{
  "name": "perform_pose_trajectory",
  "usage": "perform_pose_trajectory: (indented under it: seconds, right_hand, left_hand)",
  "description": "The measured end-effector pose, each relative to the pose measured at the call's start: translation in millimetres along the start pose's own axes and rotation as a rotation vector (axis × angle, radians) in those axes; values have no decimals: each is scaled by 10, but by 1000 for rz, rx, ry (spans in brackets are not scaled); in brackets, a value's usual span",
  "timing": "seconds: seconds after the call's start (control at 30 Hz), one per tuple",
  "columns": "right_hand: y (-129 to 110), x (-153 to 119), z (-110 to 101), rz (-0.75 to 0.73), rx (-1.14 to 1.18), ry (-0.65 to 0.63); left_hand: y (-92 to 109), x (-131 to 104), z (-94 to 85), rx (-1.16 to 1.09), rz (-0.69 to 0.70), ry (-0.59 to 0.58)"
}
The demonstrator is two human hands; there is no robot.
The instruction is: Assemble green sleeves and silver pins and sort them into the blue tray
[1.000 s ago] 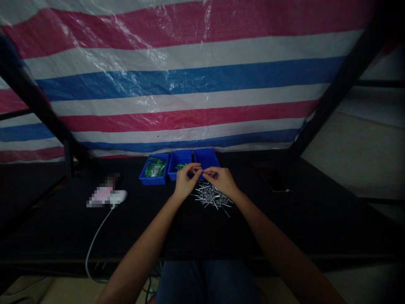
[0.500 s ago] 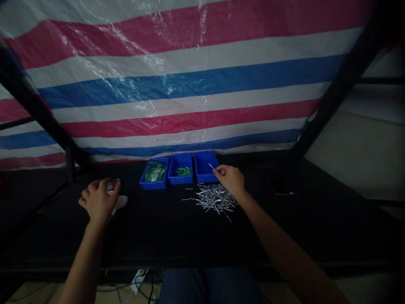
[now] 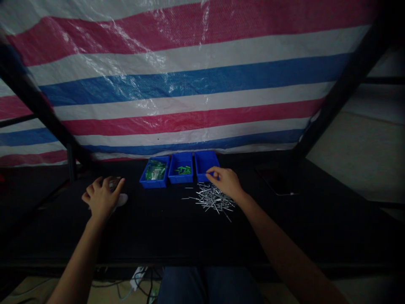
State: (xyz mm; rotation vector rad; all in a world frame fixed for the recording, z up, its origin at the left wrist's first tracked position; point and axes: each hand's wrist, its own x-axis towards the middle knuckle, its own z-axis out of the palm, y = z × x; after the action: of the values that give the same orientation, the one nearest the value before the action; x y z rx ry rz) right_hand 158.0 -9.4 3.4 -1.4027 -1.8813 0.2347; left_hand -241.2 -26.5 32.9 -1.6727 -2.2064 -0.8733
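My left hand (image 3: 101, 197) is at the left of the black table, fingers spread and curved over a small rounded brownish thing (image 3: 114, 183) whose kind I cannot make out. Whether the fingers touch it is unclear. A white rounded thing (image 3: 122, 199) shows partly beside the palm. My right hand (image 3: 225, 182) hovers at the front edge of the right blue bin (image 3: 206, 160), thumb and forefinger pinched together; what they hold, if anything, does not show. Below and in front of it lies a loose pile of thin silvery metal rods (image 3: 214, 199), partly covered by the hand.
The middle blue bin (image 3: 181, 179) holds small green pieces (image 3: 183, 170). In the left blue bin (image 3: 154, 184) is a clear bag with green pieces (image 3: 156, 170). A dark flat phone-like thing (image 3: 276, 181) lies to the right. Striped sheeting (image 3: 196, 97) hangs behind, between dark frame posts.
My right hand has moved slightly left and down; the thin metal rod it pinched over the bin no longer shows. My left hand has shifted a little to the right.
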Motion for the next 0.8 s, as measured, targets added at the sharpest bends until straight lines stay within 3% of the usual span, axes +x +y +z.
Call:
perform_pose_trajectory:
  seconds: [0.1,0.23,0.33,0.53,0.67,0.8]
  right_hand:
    - [-118,-56,44,-106,8,-176]
    - [-258,-129,102,-221,-94,-326]
    - [-309,-147,121,-281,-173,-354]
    - [-323,-145,107,-292,-166,-364]
    - [-307,-153,108,-295,-158,-366]
    - [-290,-161,131,-318,-154,-364]
  left_hand:
    - [309,-82,-8,-28,40,170]
    - [875,-282,10,-335,429,179]
    - [1357,-429,71,-523,606,193]
    - [2161,-538,311,-784,646,168]
    - [2355,-565,476,-883,600,157]
    - [2301,-611,569,-899,561,120]
